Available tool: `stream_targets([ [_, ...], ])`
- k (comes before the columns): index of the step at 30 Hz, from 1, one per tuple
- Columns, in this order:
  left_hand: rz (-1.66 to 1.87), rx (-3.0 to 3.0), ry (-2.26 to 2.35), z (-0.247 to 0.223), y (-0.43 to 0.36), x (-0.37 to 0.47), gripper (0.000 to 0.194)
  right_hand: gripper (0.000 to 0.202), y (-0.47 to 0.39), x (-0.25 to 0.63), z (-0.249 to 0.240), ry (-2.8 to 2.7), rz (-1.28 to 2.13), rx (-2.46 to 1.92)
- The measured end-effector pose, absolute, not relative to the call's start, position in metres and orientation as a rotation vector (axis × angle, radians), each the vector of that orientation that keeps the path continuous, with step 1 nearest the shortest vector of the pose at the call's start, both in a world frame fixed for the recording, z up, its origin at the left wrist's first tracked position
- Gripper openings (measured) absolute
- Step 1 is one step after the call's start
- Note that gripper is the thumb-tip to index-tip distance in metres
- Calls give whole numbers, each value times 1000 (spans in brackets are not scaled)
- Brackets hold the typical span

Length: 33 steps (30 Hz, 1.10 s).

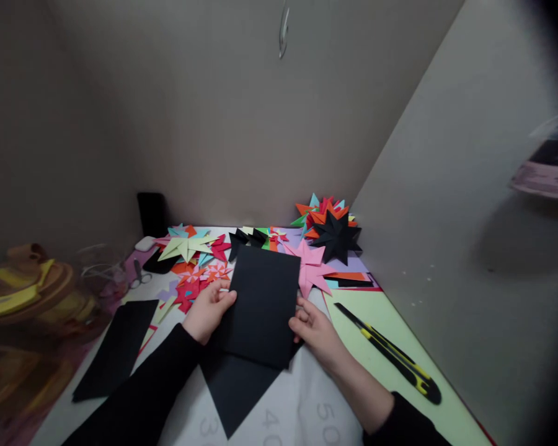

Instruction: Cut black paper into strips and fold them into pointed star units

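Between my two hands a rectangular stack of black paper (264,303) is held up, tilted toward me. My left hand (210,310) pinches its left edge, thumb in front. On the right edge, my right hand (312,327) grips with the thumb in front and fingers partly behind. Below it, a black paper sheet (230,396) lies on the white surface with one corner pointing at me; the rest of it is hidden. More black paper strips (117,347) lie to the left of my left forearm.
Folded paper stars (188,244) in many colours lie at the back, with a black star (337,236) at right. A yellow-black utility knife (390,354) rests on pale green paper (358,378). Scissors (140,274) and a dark phone-like object (152,214) are at left. Walls enclose the table.
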<state>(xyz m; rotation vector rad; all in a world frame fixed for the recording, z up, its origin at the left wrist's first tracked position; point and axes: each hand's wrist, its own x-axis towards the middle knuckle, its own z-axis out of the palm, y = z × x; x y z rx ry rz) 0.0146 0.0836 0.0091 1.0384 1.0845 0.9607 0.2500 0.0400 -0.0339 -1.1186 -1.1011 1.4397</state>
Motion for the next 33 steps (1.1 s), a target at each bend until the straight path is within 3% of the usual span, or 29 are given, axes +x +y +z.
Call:
stream_targets([
  [2, 784, 1297, 1083, 12, 81, 12, 31, 26, 41, 253, -36, -1018, 1412, -1150],
  [5, 435, 1865, 1317, 17, 73, 9, 28, 22, 44, 261, -36, -764, 1371, -1084],
  [10, -109, 2137, 1682, 13, 53, 18, 63, 22, 44, 269, -36, -544, 1407, -1008],
  [15, -101, 2088, 1748, 10, 43, 24, 40, 20, 42, 272, -43, -566, 1420, -1020],
  [20, -62, 2034, 1860, 7, 42, 21, 63, 24, 42, 272, -51, -609, 1389, -1031],
  [22, -67, 2007, 1854, 5, 45, 20, 62, 26, 42, 271, -52, -626, 1393, -1035],
  [27, 24, 2013, 1835, 16, 40, 6, 19, 26, 41, 272, -48, -602, 1362, -1010],
  [33, 245, 1989, 2065, 42, 14, -61, 33, 26, 41, 273, -46, -602, 1377, -1011],
])
